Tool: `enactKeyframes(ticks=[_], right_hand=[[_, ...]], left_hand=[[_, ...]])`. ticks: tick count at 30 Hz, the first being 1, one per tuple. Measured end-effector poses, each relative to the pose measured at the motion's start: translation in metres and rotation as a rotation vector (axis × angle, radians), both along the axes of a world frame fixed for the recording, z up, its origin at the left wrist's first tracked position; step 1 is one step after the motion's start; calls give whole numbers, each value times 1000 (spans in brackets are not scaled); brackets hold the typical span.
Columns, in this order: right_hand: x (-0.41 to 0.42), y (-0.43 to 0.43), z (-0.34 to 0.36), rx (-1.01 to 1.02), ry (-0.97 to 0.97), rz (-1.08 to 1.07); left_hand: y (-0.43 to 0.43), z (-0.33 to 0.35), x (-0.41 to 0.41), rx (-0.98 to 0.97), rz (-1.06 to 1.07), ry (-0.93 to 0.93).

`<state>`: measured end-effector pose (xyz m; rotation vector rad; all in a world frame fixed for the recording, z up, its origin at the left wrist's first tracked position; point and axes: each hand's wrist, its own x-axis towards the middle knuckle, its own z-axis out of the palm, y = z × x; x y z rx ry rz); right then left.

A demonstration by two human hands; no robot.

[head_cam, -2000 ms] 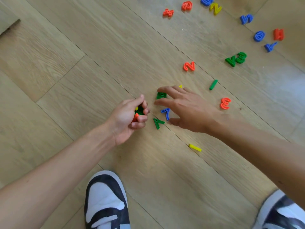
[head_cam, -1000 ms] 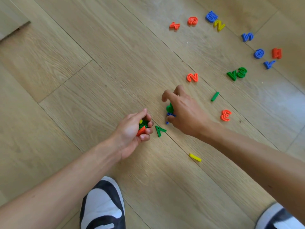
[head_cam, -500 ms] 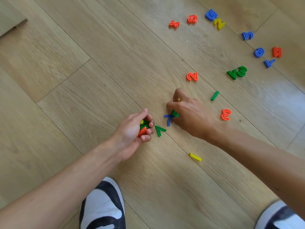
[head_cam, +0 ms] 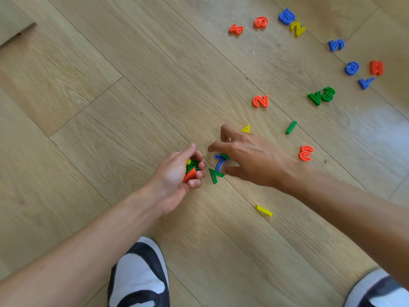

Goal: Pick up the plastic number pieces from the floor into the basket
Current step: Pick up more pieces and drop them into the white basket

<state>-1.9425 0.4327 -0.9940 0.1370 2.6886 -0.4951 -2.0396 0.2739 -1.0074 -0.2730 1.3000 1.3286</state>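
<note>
Your left hand point(head_cam: 177, 177) sits just left of the blue seven point(head_cam: 219, 163), its fingers curled round a clutch of green, yellow and orange pieces point(head_cam: 190, 168). Your right hand point(head_cam: 250, 159) arches over the blue seven, forefinger and thumb spread either side. A small green piece point(head_cam: 225, 155) is tucked under its fingers at the seven's top, but I cannot tell whether any finger pinches it.

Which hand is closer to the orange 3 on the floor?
Right. The orange 3 lies just past the right hand, by its wrist. The left hand, gripping several pieces, sits on the far side of the right hand.
</note>
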Motion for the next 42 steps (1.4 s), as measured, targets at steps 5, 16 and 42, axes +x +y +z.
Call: enactKeyframes(ticks=[5, 16, 42], right_hand=[[1, 0, -3, 45, 34, 16], [11, 6, -25, 22, 231, 46], [24, -65, -9, 150, 208, -41]], left_hand=[[0, 0, 0, -1, -4, 4], [1, 0, 4, -27, 0, -12], [-8, 3, -20, 134, 243, -181]])
